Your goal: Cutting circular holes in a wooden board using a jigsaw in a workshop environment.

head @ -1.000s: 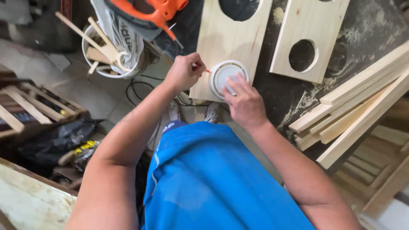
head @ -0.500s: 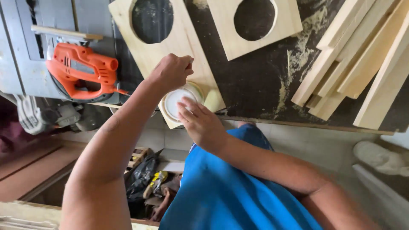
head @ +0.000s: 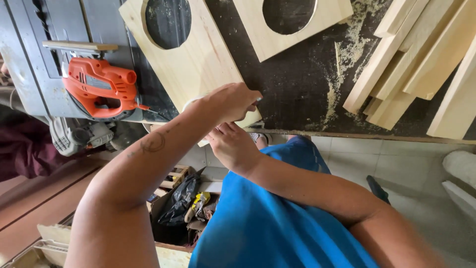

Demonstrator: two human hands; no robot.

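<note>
The left hand was curled over the near corner of a pale wooden board with a round hole cut in it; whether its fingers pinched anything I could not tell. The right hand lay just beneath it at the bench's edge — fingers loosely bent, grip hidden. The board rested on a dark, sawdust-strewn workbench, an orange jigsaw to its left — stacked planks well to the right.

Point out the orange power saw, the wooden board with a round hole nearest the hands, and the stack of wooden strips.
orange power saw point(head: 101, 87), head view, on its body.
wooden board point(head: 198, 59), head view, bare face beside the hole.
stack of wooden strips point(head: 396, 69), head view, mid-stack.
</note>
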